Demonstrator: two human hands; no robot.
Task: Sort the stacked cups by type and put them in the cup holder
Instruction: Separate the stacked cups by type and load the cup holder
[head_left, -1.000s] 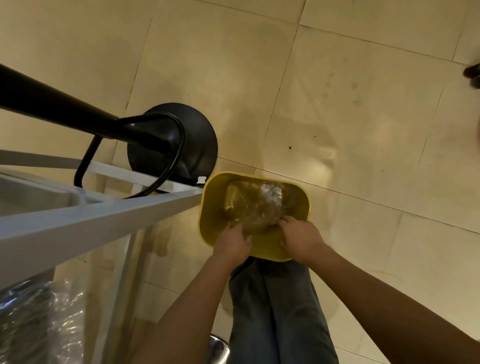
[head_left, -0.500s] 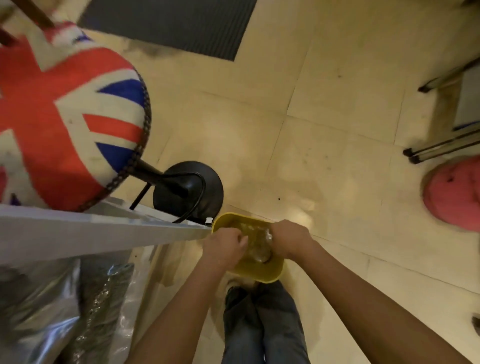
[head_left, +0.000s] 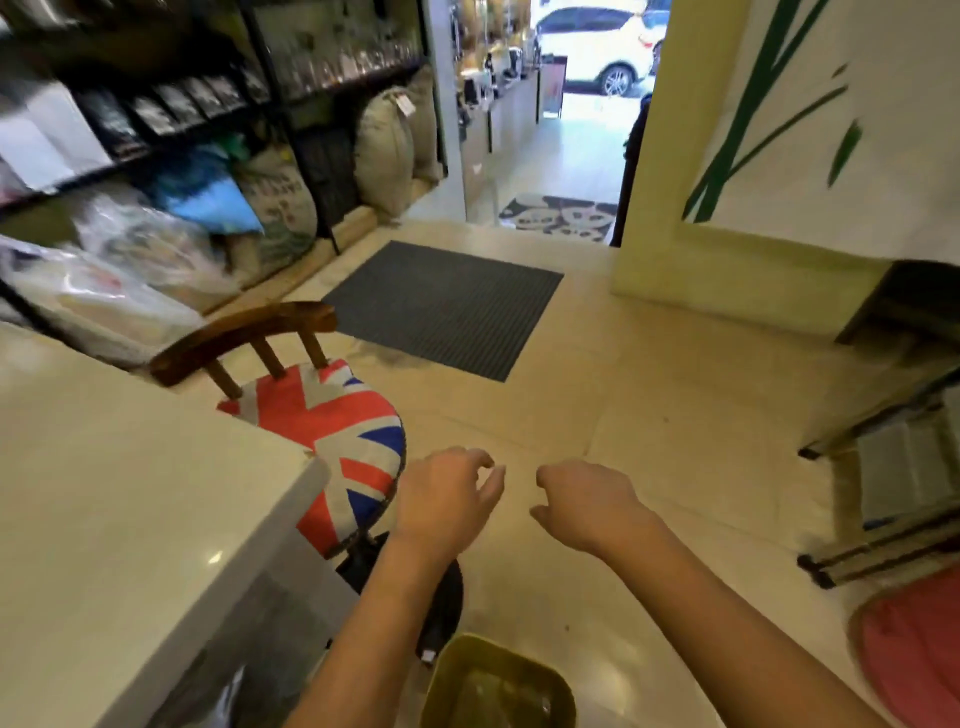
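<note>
No cups or cup holder are showing. A yellow bin (head_left: 498, 686) is sitting on the floor (head_left: 649, 415) at the bottom edge, below and nearer than both hands, partly cut off, with something crumpled and unclear inside. The left hand (head_left: 447, 501) is hanging in the air, fingers loosely curled and spread, holding nothing. The right hand (head_left: 587, 501) is hovering just beside it, fingers curled inward, also empty. A flag-patterned stool (head_left: 332, 421) is standing to the left, next to a pale counter (head_left: 130, 493). The shelves (head_left: 156, 119) behind are blurring.
</note>
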